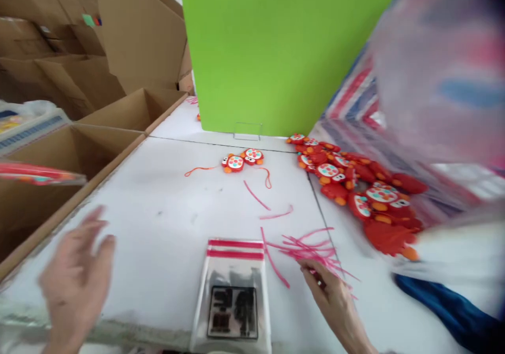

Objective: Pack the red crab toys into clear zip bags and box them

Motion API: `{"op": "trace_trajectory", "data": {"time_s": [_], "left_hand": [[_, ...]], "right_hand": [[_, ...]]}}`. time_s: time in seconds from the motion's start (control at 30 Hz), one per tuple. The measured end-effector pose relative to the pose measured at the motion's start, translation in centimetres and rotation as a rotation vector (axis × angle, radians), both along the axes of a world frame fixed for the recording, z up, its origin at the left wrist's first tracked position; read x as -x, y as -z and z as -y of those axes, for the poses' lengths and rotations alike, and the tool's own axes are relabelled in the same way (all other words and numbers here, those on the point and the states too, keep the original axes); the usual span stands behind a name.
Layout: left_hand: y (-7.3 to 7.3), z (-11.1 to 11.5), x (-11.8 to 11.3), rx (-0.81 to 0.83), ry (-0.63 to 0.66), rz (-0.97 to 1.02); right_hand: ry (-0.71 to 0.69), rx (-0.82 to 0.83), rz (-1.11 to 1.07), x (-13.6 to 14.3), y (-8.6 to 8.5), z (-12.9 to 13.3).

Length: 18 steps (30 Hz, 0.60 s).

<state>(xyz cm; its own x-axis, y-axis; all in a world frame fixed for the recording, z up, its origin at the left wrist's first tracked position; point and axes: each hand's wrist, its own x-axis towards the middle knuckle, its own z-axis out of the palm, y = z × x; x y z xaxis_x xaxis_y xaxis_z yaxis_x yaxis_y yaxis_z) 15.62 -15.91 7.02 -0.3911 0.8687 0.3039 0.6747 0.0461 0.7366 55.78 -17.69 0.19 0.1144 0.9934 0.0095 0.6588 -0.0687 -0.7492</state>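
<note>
My left hand (79,275) is over the left side of the white table, blurred, fingers apart and holding nothing. Beyond it, a long clear packet with red contents (39,174) is in the air over an open carton, apart from the hand. My right hand (329,293) has thumb and fingertips pinched together at the near edge of a heap of thin pink strips (311,249); what lies between the fingertips cannot be made out. Between my hands lies a clear plastic bag (235,270) with pink stripes and a black printed panel. Two red owl-like toys (235,163) with orange cords lie farther back.
Open cartons (114,146) line the table's left edge. A bright green panel (284,54) stands at the back, with a bent wire (248,132) at its foot. Several more red toys (355,180) are piled right, beside a striped woven bag (351,99). Dark blue cloth (445,301) lies front right.
</note>
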Motion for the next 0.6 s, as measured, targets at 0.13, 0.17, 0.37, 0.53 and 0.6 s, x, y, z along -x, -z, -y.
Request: {"op": "trace_trajectory", "data": {"time_s": [0.13,0.17,0.37,0.53,0.6], "left_hand": [[5.2,0.7,-7.4,0.157,0.430,-0.093],[6.5,1.1,-9.1,0.164,0.557,-0.127],[10.2,2.8,-15.9,0.035,0.923,-0.187],[10.9,2.2,-22.7,-0.183,1.046,-0.371],[11.2,1.9,-25.9,-0.323,1.104,-0.498]], "right_hand": [[0.160,-0.024,-0.068,-1.7,-0.9,2.1],[0.218,-0.026,-0.102,-2.6,-1.0,2.8],[0.694,-0.159,-0.212,-13.4,-0.7,7.7],[1.097,-0.336,-0.315,-25.7,0.9,9.8],[1.201,-0.377,-0.330,-30.2,1.5,10.5]]}}
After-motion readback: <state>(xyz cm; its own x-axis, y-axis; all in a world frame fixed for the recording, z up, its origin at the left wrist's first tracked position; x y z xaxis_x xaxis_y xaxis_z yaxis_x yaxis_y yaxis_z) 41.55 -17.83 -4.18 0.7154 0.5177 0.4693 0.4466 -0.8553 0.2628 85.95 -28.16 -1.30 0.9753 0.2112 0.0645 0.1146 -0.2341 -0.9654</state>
